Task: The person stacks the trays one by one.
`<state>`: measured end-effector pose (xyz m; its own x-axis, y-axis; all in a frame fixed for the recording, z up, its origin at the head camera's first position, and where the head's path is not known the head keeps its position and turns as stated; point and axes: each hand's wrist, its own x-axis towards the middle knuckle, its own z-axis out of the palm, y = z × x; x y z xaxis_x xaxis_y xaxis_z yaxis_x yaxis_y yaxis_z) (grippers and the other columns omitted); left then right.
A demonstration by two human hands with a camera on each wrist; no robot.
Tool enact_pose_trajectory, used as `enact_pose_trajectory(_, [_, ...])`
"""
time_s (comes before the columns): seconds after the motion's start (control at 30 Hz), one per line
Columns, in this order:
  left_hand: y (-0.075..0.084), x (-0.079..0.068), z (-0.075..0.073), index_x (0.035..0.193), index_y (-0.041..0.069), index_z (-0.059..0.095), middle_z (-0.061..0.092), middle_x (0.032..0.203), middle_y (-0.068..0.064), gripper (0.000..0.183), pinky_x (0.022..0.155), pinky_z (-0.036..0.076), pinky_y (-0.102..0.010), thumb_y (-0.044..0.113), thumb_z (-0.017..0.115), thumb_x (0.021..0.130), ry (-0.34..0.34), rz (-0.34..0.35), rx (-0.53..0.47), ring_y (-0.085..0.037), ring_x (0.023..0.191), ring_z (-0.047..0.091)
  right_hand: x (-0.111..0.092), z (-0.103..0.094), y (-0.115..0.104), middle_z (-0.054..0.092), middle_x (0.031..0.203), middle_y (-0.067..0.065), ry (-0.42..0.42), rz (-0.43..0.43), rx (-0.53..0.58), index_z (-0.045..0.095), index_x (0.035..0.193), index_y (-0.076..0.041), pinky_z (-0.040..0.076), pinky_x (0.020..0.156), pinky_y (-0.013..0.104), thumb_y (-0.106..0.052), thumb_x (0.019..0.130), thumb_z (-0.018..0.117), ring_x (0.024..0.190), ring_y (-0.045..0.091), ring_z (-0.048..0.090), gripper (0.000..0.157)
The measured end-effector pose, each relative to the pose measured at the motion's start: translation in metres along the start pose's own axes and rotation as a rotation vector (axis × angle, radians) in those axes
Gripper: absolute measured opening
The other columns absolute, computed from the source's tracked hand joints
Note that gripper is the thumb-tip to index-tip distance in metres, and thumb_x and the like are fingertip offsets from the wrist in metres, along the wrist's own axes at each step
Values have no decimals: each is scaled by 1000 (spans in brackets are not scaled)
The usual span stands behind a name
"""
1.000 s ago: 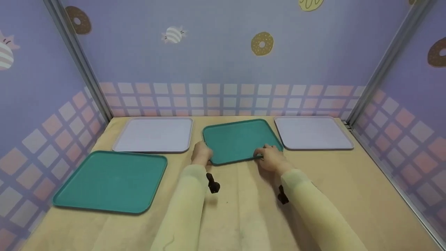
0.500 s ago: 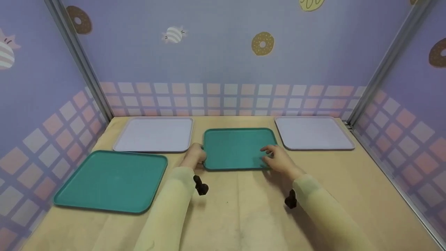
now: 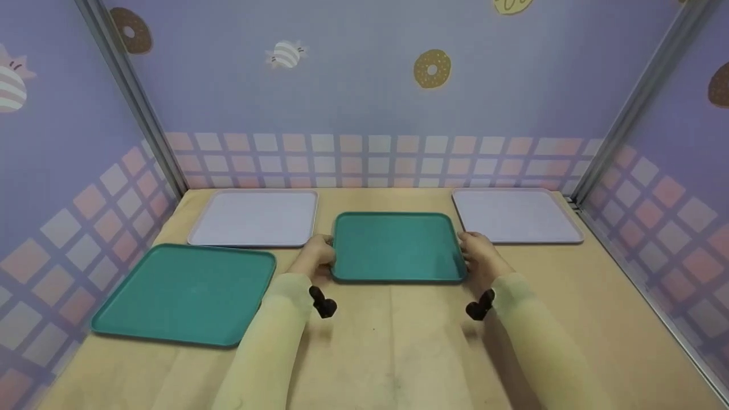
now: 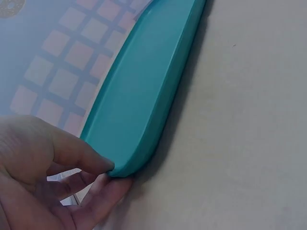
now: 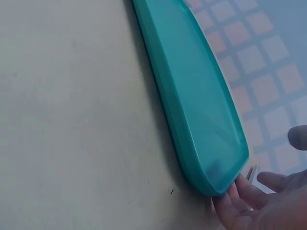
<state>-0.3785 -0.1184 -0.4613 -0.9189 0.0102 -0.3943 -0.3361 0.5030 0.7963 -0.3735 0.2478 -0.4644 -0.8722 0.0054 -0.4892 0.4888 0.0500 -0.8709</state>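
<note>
A green tray (image 3: 398, 247) lies in the middle of the table, its long side roughly parallel to the back wall. At its left edge my left hand (image 3: 318, 250) pinches the rim; in the left wrist view the thumb (image 4: 91, 160) is on top and fingers curl beneath. My right hand (image 3: 478, 252) is at the opposite edge. The right wrist view has its fingers (image 5: 232, 203) touching the tray's side near a corner, while the thumb (image 5: 298, 137) stands apart from the rim. The tray's underside is hidden.
A second green tray (image 3: 188, 293) lies at the front left. Pale lilac trays sit at the back left (image 3: 256, 217) and back right (image 3: 515, 215), close to the hands. Patterned walls enclose the wooden table (image 3: 364, 353) at the back and both sides.
The middle tray has turned from tilted to straight and come slightly nearer. The left hand shifted left along with it. My right hand left the front edge and moved to the right edge.
</note>
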Motion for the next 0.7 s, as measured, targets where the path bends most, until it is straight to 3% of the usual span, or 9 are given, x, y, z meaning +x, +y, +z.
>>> enact_pose_trajectory(0.13, [-1, -1, -8, 161, 8, 32, 34, 166, -16, 85, 83, 50, -28, -18, 58, 85, -62, -1, 4, -22, 118, 52, 5, -7, 0, 22, 169, 21, -19, -2, -119, 11, 166, -8, 27, 128, 50, -20, 110, 34, 156, 36, 26, 61])
enact_pose_trajectory(0.23, [-2, -3, -13, 160, 9, 35, 37, 164, -17, 82, 84, 53, -28, -14, 62, 87, -86, -2, 20, -21, 112, 55, 6, -12, 0, 37, 159, 23, -25, -14, -234, 24, 163, -3, 40, 120, 47, -5, 104, 35, 141, 32, 45, 59])
enact_pose_trajectory(0.3, [-3, -5, -15, 159, 10, 39, 41, 161, -18, 76, 80, 57, -30, -12, 61, 90, -95, -17, -3, -21, 99, 59, 5, -14, 1, 44, 152, 20, -23, -12, -275, 30, 160, -2, 47, 113, 43, 3, 99, 37, 126, 26, 52, 62])
enact_pose_trajectory(0.47, [-8, -10, -14, 156, 12, 45, 44, 158, -20, 72, 68, 57, -28, -15, 57, 90, -84, -31, -35, -21, 88, 62, 0, -18, 6, 56, 138, 15, -14, -20, -263, 37, 157, -1, 55, 95, 34, 11, 92, 41, 104, 17, 58, 66])
enact_pose_trajectory(0.6, [-12, -16, -10, 155, 12, 47, 40, 162, -20, 76, 63, 57, -28, -17, 62, 86, -75, -20, -37, -20, 89, 61, -7, -23, 14, 62, 121, 11, -3, -52, -269, 39, 155, 1, 54, 79, 27, 14, 91, 45, 89, 13, 60, 66])
enact_pose_trajectory(0.7, [-16, -23, -6, 155, 12, 47, 46, 157, -19, 78, 59, 57, -28, -17, 63, 84, -70, -3, -42, -18, 83, 61, -14, -25, 20, 64, 114, 9, -2, -79, -277, 40, 154, 1, 54, 73, 27, 15, 89, 47, 83, 13, 60, 67])
